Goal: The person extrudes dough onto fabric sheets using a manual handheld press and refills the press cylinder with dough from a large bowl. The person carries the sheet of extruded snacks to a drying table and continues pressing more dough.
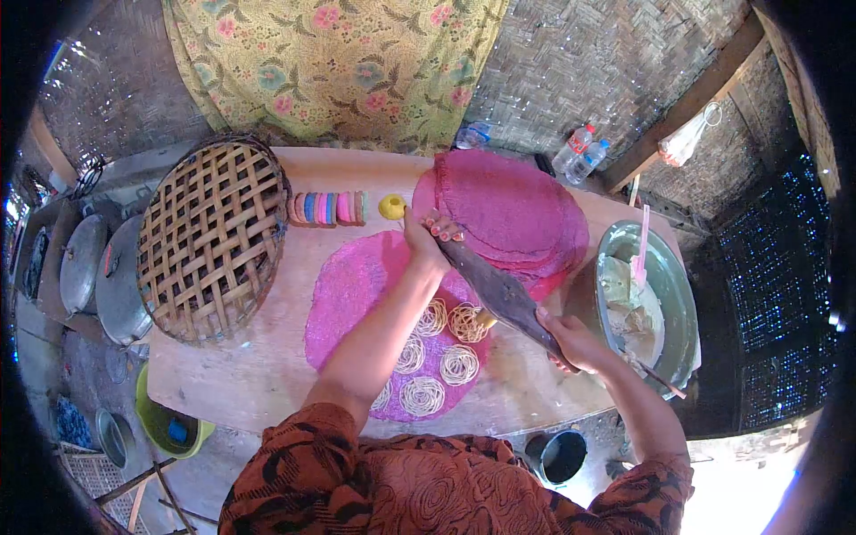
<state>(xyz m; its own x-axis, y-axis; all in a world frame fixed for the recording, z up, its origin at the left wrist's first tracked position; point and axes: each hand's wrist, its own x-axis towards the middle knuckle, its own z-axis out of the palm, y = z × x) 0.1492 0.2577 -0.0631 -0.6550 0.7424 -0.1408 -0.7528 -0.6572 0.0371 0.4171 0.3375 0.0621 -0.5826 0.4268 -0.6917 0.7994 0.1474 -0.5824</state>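
**Woven wall (606,71) behind, pink mat (343,294) part-filled**

Left hand (432,227) and right hand (575,341) grip opposite ends of a dark wooden tool (495,290). Nearer the body than the left hand, six pale coils (459,366) show – one partly hidden – while mat beside that forearm is bare. Stacked mats (526,209) right of the left hand bear no visible coils.

The left hand (432,236) is far out with bent fingers, the right hand (573,343) is closer in, closed too, and both arms (379,334) reach forward
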